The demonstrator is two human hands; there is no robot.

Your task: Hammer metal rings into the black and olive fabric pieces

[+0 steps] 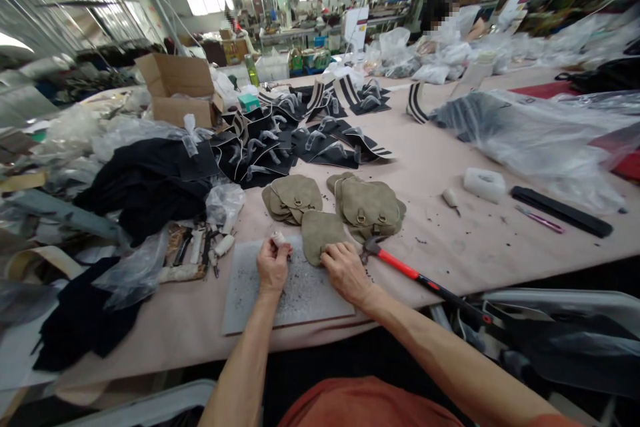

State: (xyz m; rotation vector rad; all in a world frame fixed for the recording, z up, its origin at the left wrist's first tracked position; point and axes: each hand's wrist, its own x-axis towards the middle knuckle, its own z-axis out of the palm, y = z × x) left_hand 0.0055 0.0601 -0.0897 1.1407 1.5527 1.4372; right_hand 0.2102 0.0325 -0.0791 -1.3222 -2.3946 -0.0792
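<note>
My left hand [273, 268] is closed round a small tool with a white-wrapped top [278, 238], held upright over a grey board [240, 310]; its lower end is hidden by my fingers. With curled fingers, my right hand [347, 273] grips the near edge of a flat olive-green leather-like piece [320, 233], which partly overlaps the board. Behind it lie a stack of olive pieces [295, 197] and another stack with small metal buckles [370, 207]. A hammer with a red and black handle [405, 267] rests just right of my right hand.
Black pieces with plastic-wrapped parts [325, 143] cover the table's middle back. To the left are dark cloth [145, 180], a cardboard box [180, 90] and several tools [195, 253]. On the right lie a white-tipped tool [450, 198], a white roll [484, 185], a cutter [540, 220] and plastic sheeting [540, 133].
</note>
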